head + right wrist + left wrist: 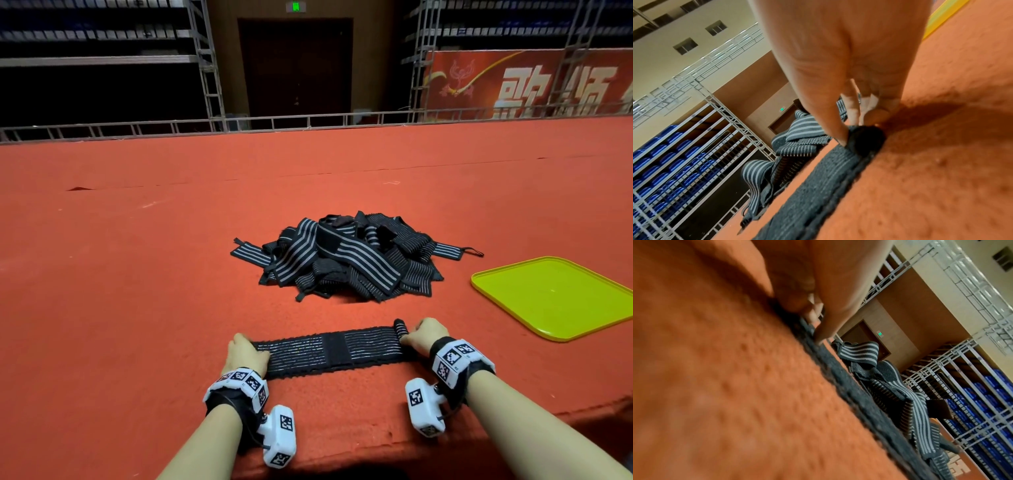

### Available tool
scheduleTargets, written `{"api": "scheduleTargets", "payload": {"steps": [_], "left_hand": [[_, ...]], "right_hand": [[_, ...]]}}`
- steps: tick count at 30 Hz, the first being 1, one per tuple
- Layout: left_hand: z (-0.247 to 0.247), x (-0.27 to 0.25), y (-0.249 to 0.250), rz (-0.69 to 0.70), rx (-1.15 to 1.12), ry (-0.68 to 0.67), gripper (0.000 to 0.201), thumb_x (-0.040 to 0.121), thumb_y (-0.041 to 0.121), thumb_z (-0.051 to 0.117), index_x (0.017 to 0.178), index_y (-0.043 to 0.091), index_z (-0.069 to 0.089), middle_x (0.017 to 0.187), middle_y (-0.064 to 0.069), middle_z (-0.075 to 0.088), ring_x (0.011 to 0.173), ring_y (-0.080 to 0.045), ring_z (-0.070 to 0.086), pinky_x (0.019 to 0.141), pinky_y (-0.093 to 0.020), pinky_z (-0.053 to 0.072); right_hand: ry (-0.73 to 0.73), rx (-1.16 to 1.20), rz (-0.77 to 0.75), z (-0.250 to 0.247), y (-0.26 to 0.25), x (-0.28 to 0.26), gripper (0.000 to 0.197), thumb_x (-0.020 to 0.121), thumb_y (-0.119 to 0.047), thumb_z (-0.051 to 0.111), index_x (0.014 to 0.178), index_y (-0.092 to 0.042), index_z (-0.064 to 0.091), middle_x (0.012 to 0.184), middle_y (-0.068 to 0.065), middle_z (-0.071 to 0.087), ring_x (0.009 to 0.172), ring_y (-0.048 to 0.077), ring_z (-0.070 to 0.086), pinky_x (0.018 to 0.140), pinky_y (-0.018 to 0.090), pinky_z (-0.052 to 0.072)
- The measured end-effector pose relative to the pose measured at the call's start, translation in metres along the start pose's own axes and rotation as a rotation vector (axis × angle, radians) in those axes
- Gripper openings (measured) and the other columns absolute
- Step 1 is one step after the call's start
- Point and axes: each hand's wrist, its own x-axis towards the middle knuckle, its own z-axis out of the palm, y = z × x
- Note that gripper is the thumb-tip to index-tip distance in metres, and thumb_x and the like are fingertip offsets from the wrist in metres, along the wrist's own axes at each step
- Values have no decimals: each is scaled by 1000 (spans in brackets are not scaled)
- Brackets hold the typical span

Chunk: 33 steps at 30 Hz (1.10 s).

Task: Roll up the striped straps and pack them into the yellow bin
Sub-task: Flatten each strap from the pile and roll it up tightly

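Strap [329, 351]: flat on red bench [137, 257], stretched between both hands, right end turned into a small roll.
Left hand [245, 353]: fingers pinning strap's left end down.
Right hand [426, 334]: fingers curled round the roll.
Pile [349, 257]: loose straps, beyond.
Bin [555, 294]: yellow, right of pile.
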Motion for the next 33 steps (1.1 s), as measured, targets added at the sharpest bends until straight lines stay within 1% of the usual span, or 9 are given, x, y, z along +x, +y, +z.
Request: {"api": "scheduleTargets", "payload": {"steps": [3, 5, 7, 11, 14, 18, 24, 30, 33], "left_hand": [[-10, 7, -6, -87, 211, -25, 57, 73, 47, 72, 110, 6, 57, 116, -13, 58, 110, -31, 54, 86, -35, 46], [-12, 12, -8, -65, 209, -112, 46, 75, 47, 70, 94, 5, 65, 95, -11, 67, 91, -30, 62, 66, -28, 46], [-15, 12, -7, -36, 209, -150, 32, 79, 39, 69, 79, 7, 66, 78, -9, 65, 76, -26, 61, 57, -25, 38], [-23, 9, -3, -30, 131, -165, 20, 83, 32, 68, 86, 14, 60, 95, -9, 67, 86, -24, 60, 69, -24, 41], [-27, 13, 0, -22, 109, -169, 21, 85, 32, 66, 88, 17, 53, 95, -6, 61, 99, -26, 60, 74, -25, 40], [-25, 12, 7, 10, 56, -189, 21, 84, 28, 68, 83, 15, 52, 92, -5, 58, 87, -22, 53, 76, -26, 40], [-7, 1, 12, 9, 93, -198, 25, 84, 25, 68, 100, 7, 63, 105, -11, 67, 101, -26, 61, 75, -25, 40], [-7, 2, 11, -7, 71, -208, 20, 82, 23, 70, 93, 8, 63, 97, -12, 66, 99, -27, 61, 71, -24, 39], [-8, 1, 10, 3, 85, -198, 20, 82, 25, 70, 86, 12, 55, 89, -6, 58, 96, -25, 59, 71, -24, 38]], "right_hand": [[-31, -28, 12, 2, 0, 2, 21, 77, -26, 71, 80, -9, 58, 83, 7, 63, 74, 22, 59, 57, 22, 40], [-14, -71, -19, 7, -1, 2, 21, 76, -27, 69, 79, -10, 57, 81, 6, 62, 72, 22, 56, 47, 23, 36], [14, -83, -51, 12, -2, 1, 21, 76, -27, 68, 77, -11, 53, 81, 7, 61, 72, 23, 55, 43, 22, 31], [53, -79, -58, 16, -4, -1, 24, 75, -26, 66, 88, -9, 55, 90, 10, 66, 75, 26, 57, 53, 25, 35], [58, -66, -65, 13, -5, 0, 28, 77, -25, 65, 95, -7, 55, 95, 11, 64, 76, 25, 57, 49, 26, 33], [102, -47, -67, 9, 0, 4, 34, 79, -19, 67, 104, -2, 52, 104, 16, 61, 83, 28, 56, 62, 29, 38], [126, -207, -146, 8, 5, -1, 22, 82, -11, 60, 92, -10, 41, 108, 14, 60, 98, 30, 60, 67, 29, 41], [91, -210, -213, 5, 4, -7, 3, 82, -15, 57, 84, -13, 54, 100, 10, 66, 95, 26, 61, 74, 28, 45], [28, -158, -199, 5, 2, -11, 10, 82, -13, 56, 87, -15, 63, 98, 9, 67, 95, 25, 63, 76, 26, 47]]}}
